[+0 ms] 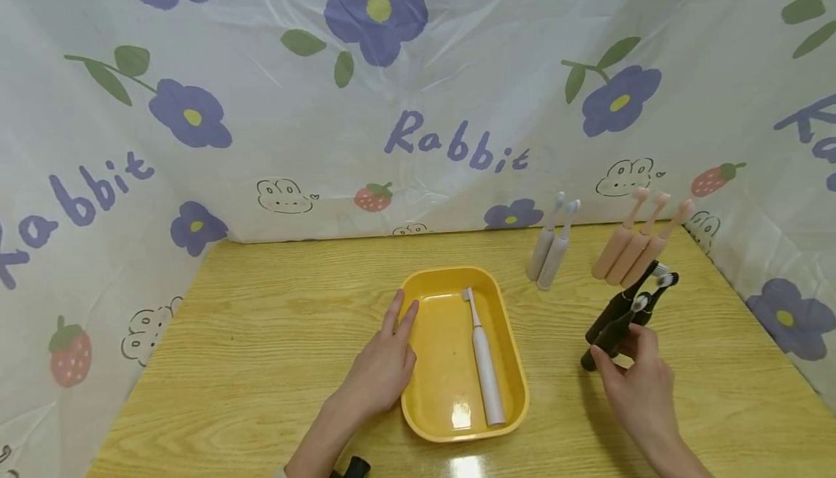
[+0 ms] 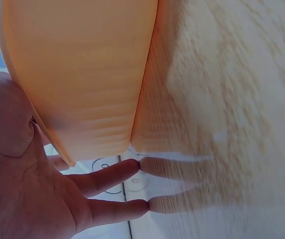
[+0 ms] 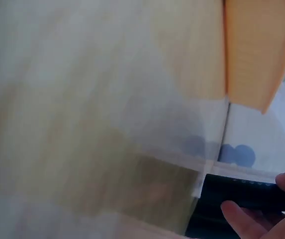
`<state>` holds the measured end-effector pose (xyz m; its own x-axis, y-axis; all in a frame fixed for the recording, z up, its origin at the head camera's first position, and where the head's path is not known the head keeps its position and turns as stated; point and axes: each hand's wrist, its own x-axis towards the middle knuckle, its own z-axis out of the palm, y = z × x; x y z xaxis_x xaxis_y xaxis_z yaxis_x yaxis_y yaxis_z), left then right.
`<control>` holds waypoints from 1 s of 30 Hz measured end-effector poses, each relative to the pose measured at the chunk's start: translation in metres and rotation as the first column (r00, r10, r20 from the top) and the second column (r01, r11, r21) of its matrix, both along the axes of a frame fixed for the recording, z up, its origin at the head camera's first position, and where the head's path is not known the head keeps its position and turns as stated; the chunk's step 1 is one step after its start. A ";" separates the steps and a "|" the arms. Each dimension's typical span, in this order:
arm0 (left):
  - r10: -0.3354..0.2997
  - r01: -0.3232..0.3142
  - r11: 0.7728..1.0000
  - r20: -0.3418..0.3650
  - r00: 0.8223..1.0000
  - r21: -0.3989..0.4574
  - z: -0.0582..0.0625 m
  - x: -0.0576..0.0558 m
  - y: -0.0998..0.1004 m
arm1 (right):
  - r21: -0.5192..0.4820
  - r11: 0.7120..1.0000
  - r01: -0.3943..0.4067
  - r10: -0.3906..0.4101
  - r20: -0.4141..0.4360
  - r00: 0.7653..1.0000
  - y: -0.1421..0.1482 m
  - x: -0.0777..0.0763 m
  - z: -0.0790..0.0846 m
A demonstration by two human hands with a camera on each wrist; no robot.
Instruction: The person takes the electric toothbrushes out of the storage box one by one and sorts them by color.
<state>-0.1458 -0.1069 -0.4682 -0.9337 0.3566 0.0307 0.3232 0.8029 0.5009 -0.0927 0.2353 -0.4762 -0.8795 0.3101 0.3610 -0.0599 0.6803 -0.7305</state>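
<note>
My right hand [image 1: 646,391] pinches the handle of a black electric toothbrush [image 1: 612,334] between thumb and fingers. Two more black toothbrushes [image 1: 615,314] stand right behind it. In the right wrist view the fingertips press on the black handle [image 3: 251,193]; whether its base touches the table cannot be told. My left hand [image 1: 382,369] rests at the left side of a yellow tray [image 1: 440,369], fingers straight. From the left wrist, two fingers [image 2: 115,211] reach down outside the tray wall to the table, the others at the rim. Inside the tray lies a white electric toothbrush [image 1: 486,376].
Two light grey toothbrushes [image 1: 550,253] stand behind the tray, to its right. Beyond the black ones, three pink toothbrushes [image 1: 631,254] stand in a row. A printed cloth [image 1: 457,195] walls the wooden table [image 1: 274,333]. A black object [image 1: 355,467] shows beside the left forearm.
</note>
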 end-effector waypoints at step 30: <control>-0.014 0.014 1.000 0.033 0.999 -0.010 0.003 -0.002 0.000 | 0.123 0.991 0.056 -0.063 0.057 0.996 0.019 0.001 0.002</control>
<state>-0.1476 -0.1068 -0.4656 -0.9291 0.3697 -0.0034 0.3179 0.8037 0.5031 -0.0915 0.2539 -0.4744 -0.8824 0.3197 0.3453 0.0254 0.7652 -0.6433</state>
